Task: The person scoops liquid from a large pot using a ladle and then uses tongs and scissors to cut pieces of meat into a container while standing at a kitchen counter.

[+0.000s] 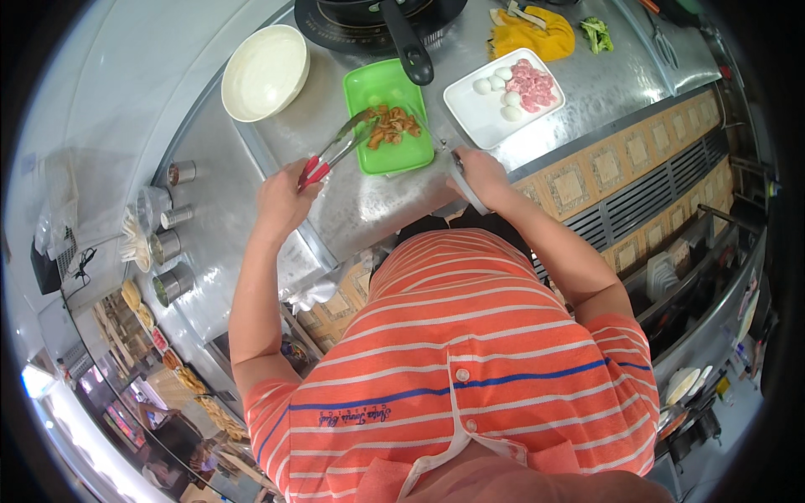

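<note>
In the head view, my left hand (286, 201) grips metal tongs (339, 141) by their red handles. The tongs' tips are at brown, cooked-looking food pieces (391, 126) on a green plastic tray (395, 165). At the tray's near right corner, my right hand (481, 176) holds a metal tool with a pale grey handle (469, 186); it may be scissors, but its front part is hard to make out. A white tray (490, 129) to the right bears several whitish, egg-like balls (511, 113) and chopped pink raw meat (533, 87).
A cream bowl (267, 72) stands left of the green tray. The black handle (407, 47) of a pan on a black stove (327, 31) overhangs the tray's far edge. A yellow cloth (544, 38) and green leaves (596, 34) lie far right. Metal cups (173, 284) stand left.
</note>
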`<state>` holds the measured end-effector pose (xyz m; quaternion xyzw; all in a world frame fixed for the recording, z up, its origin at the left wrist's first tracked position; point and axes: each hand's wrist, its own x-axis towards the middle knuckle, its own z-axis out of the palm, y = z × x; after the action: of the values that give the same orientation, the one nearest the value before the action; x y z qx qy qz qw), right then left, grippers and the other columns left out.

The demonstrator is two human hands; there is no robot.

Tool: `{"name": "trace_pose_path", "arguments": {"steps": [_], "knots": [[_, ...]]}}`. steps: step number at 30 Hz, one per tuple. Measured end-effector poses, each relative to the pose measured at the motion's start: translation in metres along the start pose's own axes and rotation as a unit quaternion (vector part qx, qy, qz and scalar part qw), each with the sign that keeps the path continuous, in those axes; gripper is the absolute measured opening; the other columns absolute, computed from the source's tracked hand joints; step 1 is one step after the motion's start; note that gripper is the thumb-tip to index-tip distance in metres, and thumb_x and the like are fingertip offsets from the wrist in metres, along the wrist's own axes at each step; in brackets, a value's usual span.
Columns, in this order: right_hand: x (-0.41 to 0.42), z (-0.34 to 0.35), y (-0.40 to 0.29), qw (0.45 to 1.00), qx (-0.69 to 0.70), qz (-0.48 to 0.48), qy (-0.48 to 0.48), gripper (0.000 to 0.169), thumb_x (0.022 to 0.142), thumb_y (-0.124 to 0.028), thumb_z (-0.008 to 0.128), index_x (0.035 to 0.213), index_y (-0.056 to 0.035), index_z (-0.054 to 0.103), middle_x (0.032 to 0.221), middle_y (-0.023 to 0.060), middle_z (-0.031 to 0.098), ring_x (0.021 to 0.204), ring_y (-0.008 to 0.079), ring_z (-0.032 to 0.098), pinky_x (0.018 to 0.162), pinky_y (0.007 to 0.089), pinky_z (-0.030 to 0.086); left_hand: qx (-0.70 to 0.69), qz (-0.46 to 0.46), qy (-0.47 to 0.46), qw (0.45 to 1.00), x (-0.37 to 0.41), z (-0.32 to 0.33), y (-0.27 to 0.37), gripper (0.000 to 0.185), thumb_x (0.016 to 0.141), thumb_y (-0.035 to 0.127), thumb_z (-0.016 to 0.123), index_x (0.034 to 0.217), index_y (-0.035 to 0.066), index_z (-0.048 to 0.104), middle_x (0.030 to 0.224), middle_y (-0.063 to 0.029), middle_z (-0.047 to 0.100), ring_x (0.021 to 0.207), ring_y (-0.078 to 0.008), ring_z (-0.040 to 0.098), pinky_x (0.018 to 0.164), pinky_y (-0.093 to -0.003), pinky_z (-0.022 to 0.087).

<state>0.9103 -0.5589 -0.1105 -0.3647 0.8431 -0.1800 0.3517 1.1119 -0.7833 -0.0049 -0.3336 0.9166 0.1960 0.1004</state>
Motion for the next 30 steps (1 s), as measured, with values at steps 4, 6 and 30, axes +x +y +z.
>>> {"name": "trace_pose_path", "arguments": {"steps": [4, 6, 30], "knots": [[0.010, 0.003, -0.009, 1.000, 0.000, -0.020, 0.000, 0.038, 0.068, -0.023, 0.069, 0.097, -0.0020, 0.057, 0.083, 0.0203, 0.063, 0.082, 0.0388, 0.060, 0.070, 0.0446, 0.048, -0.013, -0.012, 0.010, 1.000, 0.002, 0.015, -0.006, 0.037, 0.076, 0.023, 0.063, 0.109, 0.008, 0.060, 0.090, -0.0183, 0.063, 0.083, -0.0363, 0.059, 0.073, -0.0426, 0.046], [0.013, 0.013, -0.002, 0.999, -0.007, -0.050, -0.017, 0.039, 0.068, -0.022, 0.069, 0.098, -0.0014, 0.056, 0.082, 0.0205, 0.063, 0.081, 0.0387, 0.061, 0.070, 0.0444, 0.048, -0.014, -0.014, -0.022, 1.000, -0.005, 0.020, -0.006, 0.032, 0.077, 0.023, 0.061, 0.105, 0.008, 0.059, 0.089, -0.0176, 0.063, 0.085, -0.0375, 0.058, 0.074, -0.0452, 0.045], [0.060, 0.184, -0.171, 0.942, -0.066, -0.327, -0.029, 0.037, 0.060, -0.016, 0.062, 0.090, 0.0038, 0.057, 0.089, 0.0221, 0.061, 0.093, 0.0381, 0.058, 0.082, 0.0481, 0.044, -0.183, -0.138, 0.368, 0.901, -0.098, 0.169, -0.232, 0.072, 0.073, 0.044, 0.068, 0.113, -0.011, 0.046, 0.089, -0.0215, 0.062, 0.078, -0.0346, 0.061, 0.067, -0.0423, 0.049]]}}
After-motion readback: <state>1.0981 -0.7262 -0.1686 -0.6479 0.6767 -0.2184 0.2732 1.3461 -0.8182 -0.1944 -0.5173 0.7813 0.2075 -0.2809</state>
